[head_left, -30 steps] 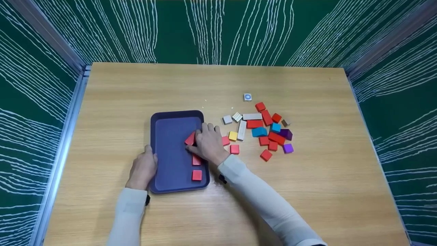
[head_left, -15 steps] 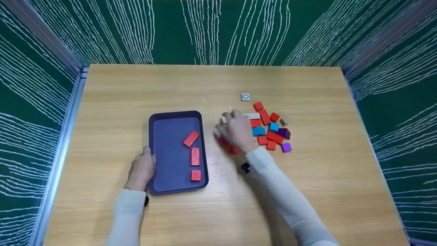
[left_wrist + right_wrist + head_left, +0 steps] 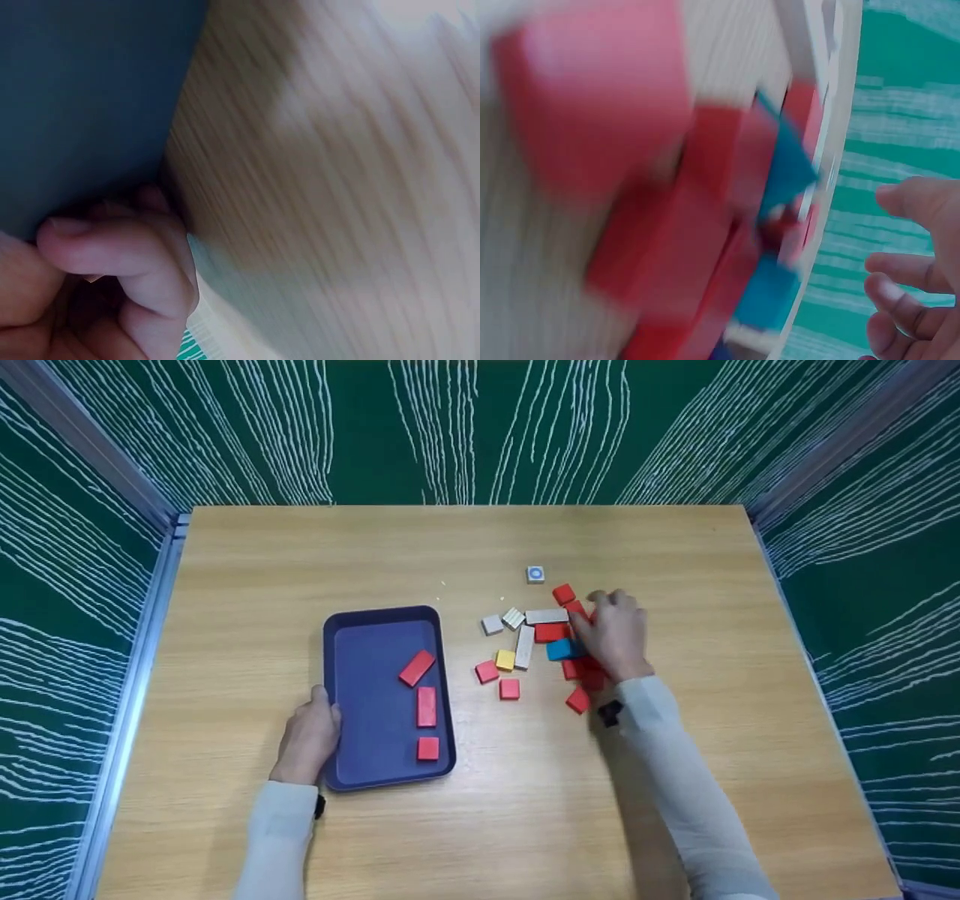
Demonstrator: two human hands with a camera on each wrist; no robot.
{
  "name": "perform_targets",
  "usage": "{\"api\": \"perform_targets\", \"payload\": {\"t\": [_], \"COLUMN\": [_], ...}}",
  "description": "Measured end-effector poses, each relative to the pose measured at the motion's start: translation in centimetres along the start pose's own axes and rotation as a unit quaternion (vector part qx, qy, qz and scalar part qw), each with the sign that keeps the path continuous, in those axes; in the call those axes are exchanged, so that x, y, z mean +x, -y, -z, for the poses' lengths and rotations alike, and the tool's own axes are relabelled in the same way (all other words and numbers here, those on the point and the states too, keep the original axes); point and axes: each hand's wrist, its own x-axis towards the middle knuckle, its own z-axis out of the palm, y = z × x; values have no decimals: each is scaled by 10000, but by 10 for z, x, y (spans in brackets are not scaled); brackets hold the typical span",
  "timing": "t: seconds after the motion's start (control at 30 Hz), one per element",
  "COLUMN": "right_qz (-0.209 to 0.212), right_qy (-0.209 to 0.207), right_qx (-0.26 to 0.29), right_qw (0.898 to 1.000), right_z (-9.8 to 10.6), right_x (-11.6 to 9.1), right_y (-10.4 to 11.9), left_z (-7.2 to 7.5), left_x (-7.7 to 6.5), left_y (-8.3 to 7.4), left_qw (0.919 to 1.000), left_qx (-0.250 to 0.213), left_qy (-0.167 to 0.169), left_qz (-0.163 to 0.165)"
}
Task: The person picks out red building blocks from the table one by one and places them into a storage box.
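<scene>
My left hand point(image 3: 307, 737) grips the left wall of a dark blue tray point(image 3: 335, 660); the left wrist view has its fingers curled at the tray's side point(image 3: 90, 97). In the tray lie a tilted red block point(image 3: 416, 667), an upright-lying red block point(image 3: 426, 706) and a small red cube point(image 3: 428, 748). Over the right part of a block pile hovers my right hand point(image 3: 619, 637), fingers spread and holding nothing in the right wrist view. Red blocks point(image 3: 675, 247) and a blue triangular block point(image 3: 786, 169) show beside it there. The hand hides several blocks beneath it.
Left of the pile are a yellow cube point(image 3: 505, 660), long pale blocks point(image 3: 524, 647), a grey cube point(image 3: 492, 625) and red cubes point(image 3: 509, 689). A white cube with a blue ring point(image 3: 535, 574) stands farther back. Green walls with white lines enclose the wooden table point(image 3: 300, 547).
My right hand has left the tilted red block in the tray and moved right, across the loose blocks, to the pile's right side. The left hand stays at the tray.
</scene>
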Motion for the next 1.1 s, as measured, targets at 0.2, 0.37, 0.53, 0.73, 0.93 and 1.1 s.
{"api": "perform_targets", "payload": {"t": [0.2, 0.37, 0.53, 0.73, 0.93, 1.1], "right_qz": [-346, -553, -695, -771, -773, -813], "right_qy": [85, 711, 1243, 1609, 1642, 1126], "right_qx": [80, -10, -206, -251, -317, -150], "right_qw": [9993, 9959, 9896, 9836, 9829, 9902], "right_z": [3, 2, 3, 4, 3, 8], "right_x": [4, 6, 12, 14, 15, 17], "right_y": [-33, -44, -47, -48, -46, -28], "left_z": [-2, -4, -4, -4, -5, -5], "left_x": [0, -1, -1, 0, 0, 0], "left_y": [2, 2, 1, 2, 3, 3], "left_qw": [9997, 9999, 10000, 9997, 9996, 9997], "left_qx": [107, 35, -55, -47, -38, -18], "left_qy": [-158, -128, -58, -169, -193, -196], "left_qz": [-152, -107, -49, -156, -178, -166]}}
